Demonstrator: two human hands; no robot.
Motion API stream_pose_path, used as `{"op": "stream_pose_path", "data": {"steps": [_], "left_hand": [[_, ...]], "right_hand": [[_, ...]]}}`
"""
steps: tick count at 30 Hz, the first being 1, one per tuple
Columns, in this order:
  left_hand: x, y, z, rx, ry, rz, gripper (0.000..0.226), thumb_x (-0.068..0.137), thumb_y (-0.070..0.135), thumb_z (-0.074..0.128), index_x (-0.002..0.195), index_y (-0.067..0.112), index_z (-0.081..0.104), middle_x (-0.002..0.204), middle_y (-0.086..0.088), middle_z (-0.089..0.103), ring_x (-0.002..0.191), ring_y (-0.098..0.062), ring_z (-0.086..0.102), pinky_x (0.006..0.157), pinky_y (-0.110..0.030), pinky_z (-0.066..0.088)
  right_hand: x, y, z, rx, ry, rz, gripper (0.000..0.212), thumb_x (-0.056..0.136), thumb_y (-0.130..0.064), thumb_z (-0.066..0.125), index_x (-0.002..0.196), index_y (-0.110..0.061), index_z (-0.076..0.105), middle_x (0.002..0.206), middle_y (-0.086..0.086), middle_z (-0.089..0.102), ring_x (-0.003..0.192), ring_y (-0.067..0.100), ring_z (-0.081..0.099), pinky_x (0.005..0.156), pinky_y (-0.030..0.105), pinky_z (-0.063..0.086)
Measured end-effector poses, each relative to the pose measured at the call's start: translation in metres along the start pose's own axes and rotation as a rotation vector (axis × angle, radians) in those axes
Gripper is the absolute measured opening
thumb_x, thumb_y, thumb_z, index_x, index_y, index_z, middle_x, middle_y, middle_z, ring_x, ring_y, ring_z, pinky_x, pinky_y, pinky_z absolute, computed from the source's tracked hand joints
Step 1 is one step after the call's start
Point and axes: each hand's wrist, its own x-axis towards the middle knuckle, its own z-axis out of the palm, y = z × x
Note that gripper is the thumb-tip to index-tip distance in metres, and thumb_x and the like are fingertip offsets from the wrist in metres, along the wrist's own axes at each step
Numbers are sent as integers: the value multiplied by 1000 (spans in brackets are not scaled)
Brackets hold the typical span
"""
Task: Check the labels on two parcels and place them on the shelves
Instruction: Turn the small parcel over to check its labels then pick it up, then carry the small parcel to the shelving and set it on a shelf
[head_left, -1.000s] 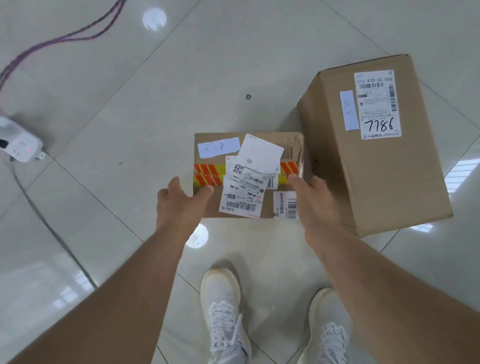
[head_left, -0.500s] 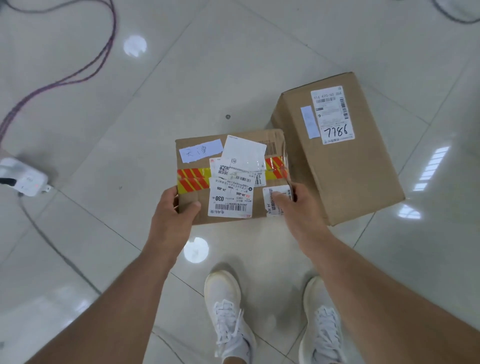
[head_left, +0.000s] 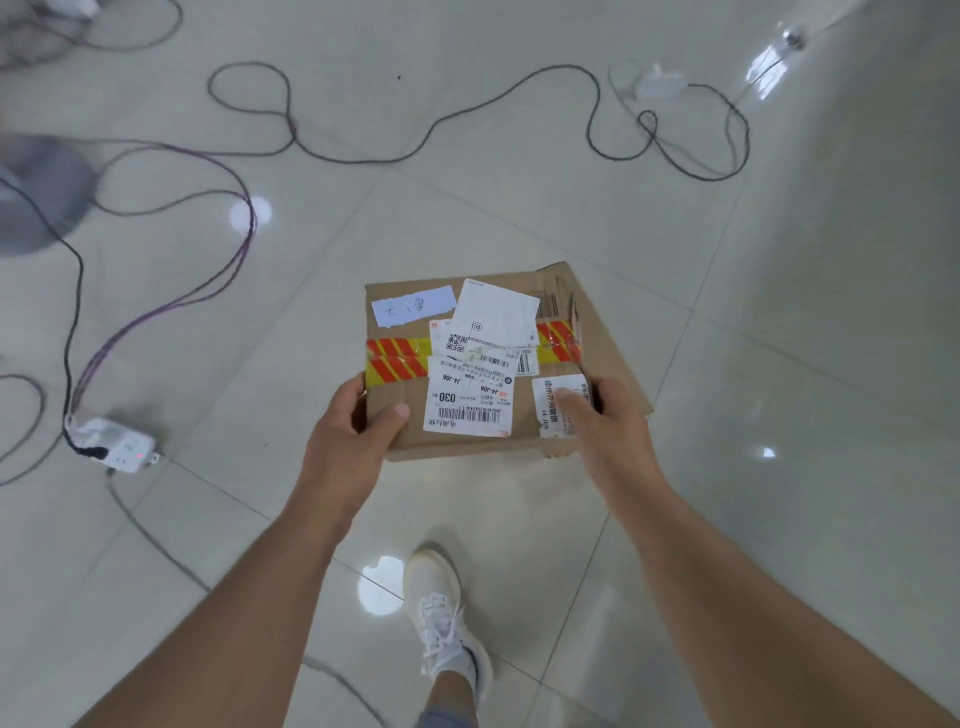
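Note:
A small flat cardboard parcel (head_left: 405, 306) is held in the air in front of me, its top covered with white shipping labels and a band of red-and-yellow tape. My left hand (head_left: 348, 431) grips its near left edge, thumb on top. My right hand (head_left: 608, 426) grips its near right corner, thumb pressed on a small white label. A brown cardboard surface (head_left: 618, 353) shows just behind and to the right of the parcel; whether it is the second, larger parcel I cannot tell.
Glossy white floor tiles (head_left: 779, 260) lie all around. Dark and purple cables (head_left: 363, 150) loop across the floor ahead and to the left. A white power strip (head_left: 117, 449) lies at the left. My white shoe (head_left: 441, 618) is below the parcel.
Both hands closed on the small parcel and lifted it off the floor. The view swung up and away, so the large labelled box has left its place at the right.

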Motion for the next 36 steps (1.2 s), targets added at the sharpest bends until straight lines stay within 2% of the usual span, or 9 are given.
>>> {"op": "stream_pose_path", "data": {"steps": [4,7,11,18,24,27,30,33,36], "left_hand": [[-48,34,1,-1,-133,112,55,79,23,68,126,43,49,104,24,64,87,9,60,64,-7,43],[-83,55,6,38,-221,177,67,74,19,73,129,46,45,111,19,64,92,7,60,64,-6,44],[-128,80,18,73,-280,274,70,73,9,74,126,44,43,116,10,61,88,6,58,58,-2,44],[-186,125,39,148,-407,391,65,74,9,73,112,53,44,116,9,61,87,11,60,59,-2,44],[-219,166,74,194,-576,464,61,75,15,74,115,52,47,118,10,62,106,-5,60,65,-7,48],[-239,182,93,228,-665,501,60,75,13,73,118,47,48,116,12,65,102,-4,63,68,-8,49],[-264,195,111,266,-756,543,61,76,12,72,122,42,48,113,13,67,99,-1,64,68,-8,48],[-292,204,127,312,-840,584,57,76,14,72,115,47,48,115,10,64,95,1,63,64,-4,45],[-320,207,141,370,-928,613,57,73,21,76,114,50,48,120,4,60,100,-3,61,68,-7,45]], "right_hand": [[-45,-16,-50,-7,-149,-69,35,77,-8,67,101,-31,55,99,-12,67,88,1,63,68,17,49],[-75,-22,-82,-29,-150,-118,43,75,-2,69,94,-38,53,101,-11,67,92,2,64,72,19,52],[-114,-33,-121,-12,-72,-155,54,74,-3,70,119,-25,52,110,-8,67,100,4,63,81,22,51],[-178,-45,-182,76,25,-167,56,76,-2,69,126,-22,50,111,-11,66,96,-2,62,64,6,49],[-224,-45,-231,177,207,-142,57,75,0,70,125,-21,51,111,-6,67,96,2,64,70,12,51],[-254,-45,-254,199,307,-140,58,74,-1,71,125,-23,51,110,-9,66,97,3,63,78,18,52],[-290,-44,-275,210,417,-124,51,73,-3,71,114,-26,52,107,-8,65,96,4,62,83,24,52],[-329,-37,-290,214,521,-97,48,73,-5,72,111,-26,52,109,-4,66,98,10,63,87,31,54],[-369,-27,-300,249,608,-82,51,74,-3,71,115,-25,51,104,-10,66,95,5,63,85,27,54]]}}
